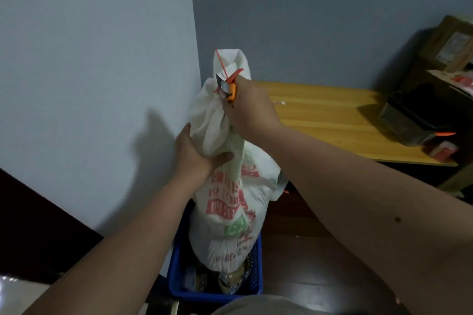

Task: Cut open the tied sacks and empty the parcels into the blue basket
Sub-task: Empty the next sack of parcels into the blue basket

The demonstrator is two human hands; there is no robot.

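The white woven sack (225,186) stands upright in the blue basket (179,279), long axis vertical, tied neck pointing up and away. The left hand (197,153) cups the sack below the neck, fingers curled round the cloth. The right hand (249,107) grips an orange utility knife (227,87) at the red tie (222,69). Best to slice away from the steadying hand, cutting only the tie.

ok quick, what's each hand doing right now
Left hand: grips the sack below its tied neck.
Right hand: holds the knife at the tie.
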